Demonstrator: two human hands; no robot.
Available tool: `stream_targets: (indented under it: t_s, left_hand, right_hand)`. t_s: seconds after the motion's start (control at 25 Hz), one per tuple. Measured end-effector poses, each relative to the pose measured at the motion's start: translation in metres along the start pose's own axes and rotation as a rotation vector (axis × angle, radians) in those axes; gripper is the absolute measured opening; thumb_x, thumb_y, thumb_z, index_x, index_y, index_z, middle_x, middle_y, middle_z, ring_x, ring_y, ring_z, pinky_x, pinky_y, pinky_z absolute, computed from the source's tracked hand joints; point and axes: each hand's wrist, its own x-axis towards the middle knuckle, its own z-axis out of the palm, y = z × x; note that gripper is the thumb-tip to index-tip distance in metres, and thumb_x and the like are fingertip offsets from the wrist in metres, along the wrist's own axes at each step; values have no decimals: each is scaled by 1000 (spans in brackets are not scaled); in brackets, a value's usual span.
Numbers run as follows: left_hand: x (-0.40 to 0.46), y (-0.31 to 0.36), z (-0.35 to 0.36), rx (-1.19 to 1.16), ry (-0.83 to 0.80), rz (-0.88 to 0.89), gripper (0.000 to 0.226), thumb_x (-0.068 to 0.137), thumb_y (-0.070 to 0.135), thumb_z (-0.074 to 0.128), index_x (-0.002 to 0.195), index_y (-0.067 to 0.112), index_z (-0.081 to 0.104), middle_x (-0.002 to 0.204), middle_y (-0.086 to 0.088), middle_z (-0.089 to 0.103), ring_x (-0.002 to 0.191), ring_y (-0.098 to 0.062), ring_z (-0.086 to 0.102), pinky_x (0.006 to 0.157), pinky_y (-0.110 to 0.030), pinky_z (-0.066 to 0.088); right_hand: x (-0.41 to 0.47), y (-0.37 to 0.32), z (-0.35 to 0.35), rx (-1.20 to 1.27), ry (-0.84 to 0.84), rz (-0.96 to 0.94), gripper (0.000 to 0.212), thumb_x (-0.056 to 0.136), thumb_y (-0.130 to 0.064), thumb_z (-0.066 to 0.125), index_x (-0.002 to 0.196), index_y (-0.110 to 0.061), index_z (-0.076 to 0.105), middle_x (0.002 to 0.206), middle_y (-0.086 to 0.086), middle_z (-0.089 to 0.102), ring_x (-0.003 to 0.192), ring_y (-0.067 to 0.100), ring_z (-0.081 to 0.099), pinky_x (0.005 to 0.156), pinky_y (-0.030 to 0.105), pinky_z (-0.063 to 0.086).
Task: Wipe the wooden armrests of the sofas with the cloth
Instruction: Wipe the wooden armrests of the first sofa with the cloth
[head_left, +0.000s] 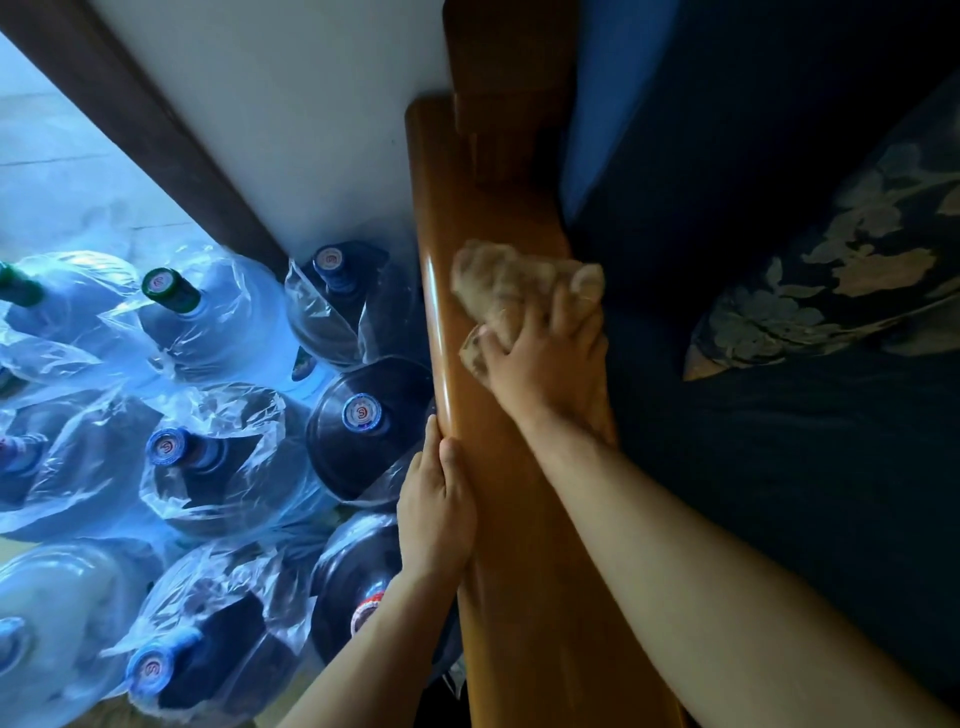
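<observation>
At the far left, daylight is coming in over a pale floor beyond a dark wooden door frame, which is slanting down toward the middle of the view. Below it, a crowd of large water bottles is standing close together on the floor, most of them wrapped in crinkled clear plastic; their caps are facing up, two of them green and the others blue and white. The bottles nearest the sofa are sitting just beside its wooden side. A white wall is rising behind them.

The left hand is resting on the outer edge of the wooden armrest, its fingers lying pressed together along the rounded rim, with the thumb hooking over the outer side toward the bottles. The armrest itself is running as a long, glossy, honey-brown board from the bottom of the view up to the wall, where it is meeting a darker wooden upright.

Further up the board, the right hand is pressing a bunched tan cloth flat onto the top of the armrest, fingers curled and clutching the fabric; the cloth looks motion-blurred. The right forearm is crossing over the armrest from the lower right.

To the right, the dark blue sofa seat is lying in shadow, and a dark cushion with a pale floral pattern is leaning on it, well apart from the hands.
</observation>
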Motion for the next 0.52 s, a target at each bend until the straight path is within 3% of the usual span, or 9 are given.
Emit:
stream_targets:
  t_s: [0.08,0.16,0.24,0.32,0.4,0.48,0.52]
  left_hand:
    - [-4,-9,-6,12,16,57,47,106,48,29,144,34,51,134,9,61,121,-14,59,100,-39,48]
    - [-11,-17,-12,43,1,101,44,104,43,31,127,29,65,115,5,73,104,-14,66,89,-42,53]
    - [-18,-21,-16,71,-45,108,39,103,39,32,117,33,68,99,9,75,90,-8,68,80,-39,54]
    - [-23,-24,-19,100,-102,110,37,102,36,30,105,38,66,83,12,72,77,-4,66,72,-38,53]
    - [-27,-23,-21,115,-112,112,36,103,36,29,101,39,64,80,14,70,74,-4,65,71,-39,54]
    - [-30,-22,-22,112,-110,104,34,104,37,30,105,40,63,84,17,70,78,-3,65,74,-40,55]
    - [-31,-22,-23,101,-107,103,33,105,37,30,107,42,63,87,19,70,81,-1,65,76,-40,56]
  right_hand:
    - [-30,-4,9,-20,-79,-316,81,91,-70,53,162,-37,30,174,7,18,154,50,16,126,62,12]
    - [-44,15,11,-15,-135,-614,81,85,-71,54,158,-43,36,174,3,18,155,48,17,126,62,10]
    - [-37,44,4,-52,-115,-687,81,83,-74,51,157,-44,37,174,0,19,154,44,23,126,63,13]
    - [-26,66,-4,15,-57,-431,79,87,-70,57,157,-38,39,172,4,25,151,42,31,122,61,26]
    - [-16,78,-11,282,-75,9,77,90,-64,64,155,-31,41,161,9,41,138,40,48,107,51,46]
    - [-15,79,-13,545,-56,352,71,90,-65,62,148,-28,46,139,8,62,120,36,63,87,40,51]
    - [-21,77,-15,543,-30,392,69,90,-66,61,145,-27,48,133,9,65,115,36,66,81,37,49]
